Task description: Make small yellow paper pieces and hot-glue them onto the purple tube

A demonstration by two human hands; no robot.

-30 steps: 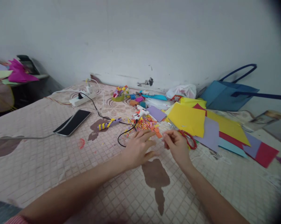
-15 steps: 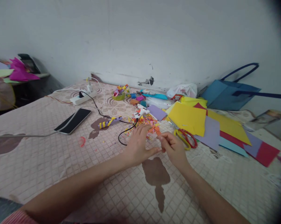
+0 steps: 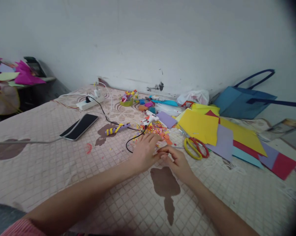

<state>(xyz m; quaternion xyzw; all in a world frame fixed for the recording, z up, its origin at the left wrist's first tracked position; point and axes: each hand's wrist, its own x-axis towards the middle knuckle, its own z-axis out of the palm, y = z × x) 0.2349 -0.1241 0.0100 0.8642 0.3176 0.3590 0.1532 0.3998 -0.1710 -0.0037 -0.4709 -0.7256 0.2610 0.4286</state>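
Observation:
My left hand (image 3: 145,153) is over the table, back up, fingers stretched forward and thumb apart, its thumb tip touching my right fingertips. My right hand (image 3: 178,163) is pinched there; whatever sits between the fingertips is too small or hidden to make out. Just beyond both hands are small paper scraps (image 3: 155,130) in orange, yellow and pink. A white glue gun (image 3: 150,119) lies among them, its black cord curving beside my left hand. To the right of my right hand are scissors (image 3: 196,148) with yellow and red handles.
Coloured sheets (image 3: 199,125) spread out at right, near a blue bag (image 3: 245,101). A purple-and-yellow striped roll (image 3: 117,128), a phone (image 3: 80,127) and a power strip (image 3: 90,103) lie at left. At the back stands a tape roll (image 3: 126,103) holding scraps.
My right hand has moved left toward my left hand, and their fingertips now meet. The gap between my left thumb and fingers has narrowed. The view has shifted slightly.

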